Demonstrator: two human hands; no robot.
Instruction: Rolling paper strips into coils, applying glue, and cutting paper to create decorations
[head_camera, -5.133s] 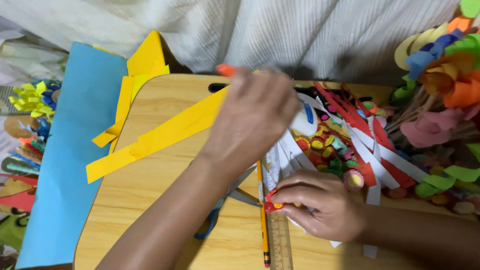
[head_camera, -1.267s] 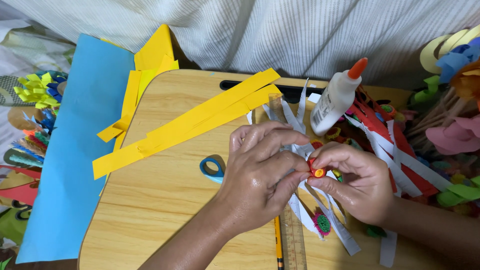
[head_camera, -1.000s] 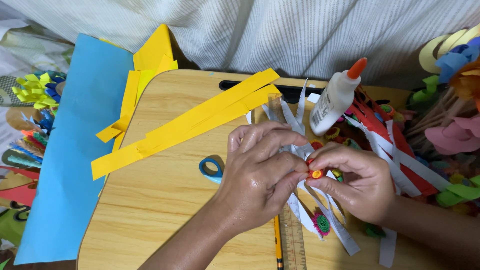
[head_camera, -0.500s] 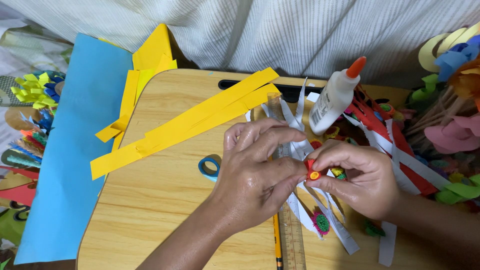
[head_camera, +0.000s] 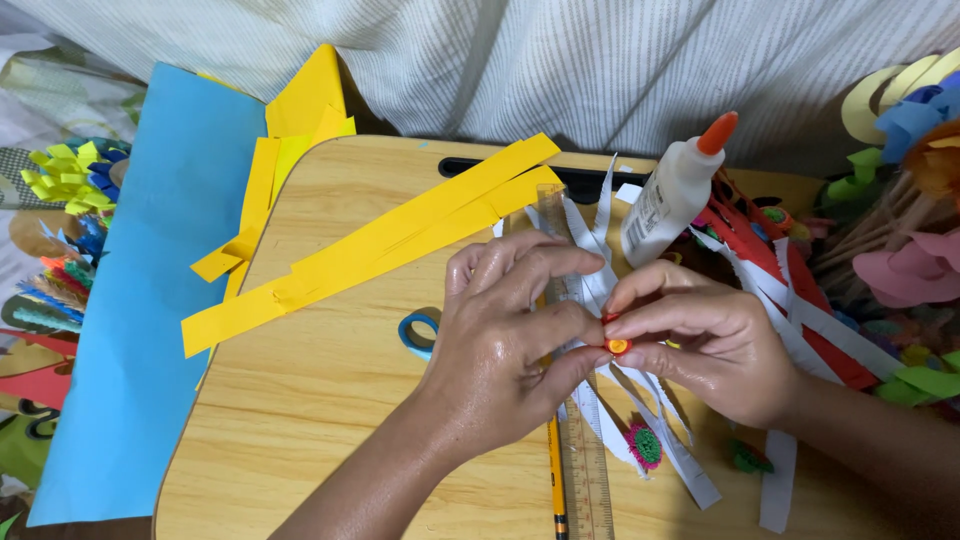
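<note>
Orange-and-red rolled paper coil (head_camera: 618, 345) at frame centre: we pinch it in both grips, left hand (head_camera: 505, 335) and right hand (head_camera: 715, 340), pressing evenly so it stays tight.

blue scissors (head_camera: 418, 331): mostly under left hand (head_camera: 510, 345) | ruler (head_camera: 590, 480): cut by bottom edge

Long yellow paper strips (head_camera: 380, 240) lie fanned across a wooden worktop (head_camera: 300, 400), beside a blue paper sheet (head_camera: 150, 300) at its left edge. A white glue bottle (head_camera: 672, 195) with an orange cap stands near the back, amid white paper strips (head_camera: 690, 470), a clear ruler (head_camera: 590, 480) and a yellow pencil (head_camera: 553, 470).
</note>
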